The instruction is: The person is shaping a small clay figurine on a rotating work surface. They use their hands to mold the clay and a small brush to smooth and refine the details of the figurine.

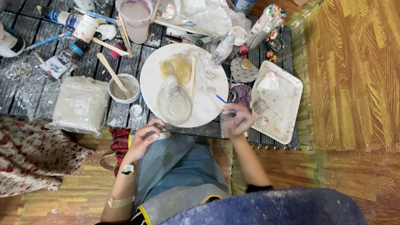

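Overhead view of my lap and a low worktable w/ craft clutter. My left hand [146, 135] sits at the near table edge, fingers curled shut around a small pale piece [163, 135], prob. plaster or clay; it sticks out just past my thumb. My right hand [238, 120] is blurred, fingers pinched closed on a thin blue-handled brush [221, 98] whose handle angles up toward the round white plate [206, 110].

To do this step well, I judge: keep the piece braced low over my apron [179, 166], turn it w/ the left fingers rather than the wrist, and use light brush strokes so nothing chips.

On the plate: a clear round mould [173, 107], a small white figure [170, 85], a yellow disc [177, 68], a wooden stick [192, 76]. Left of it a small cup [123, 88] of grey mix w/ a stirrer; right, a white tray [278, 104].
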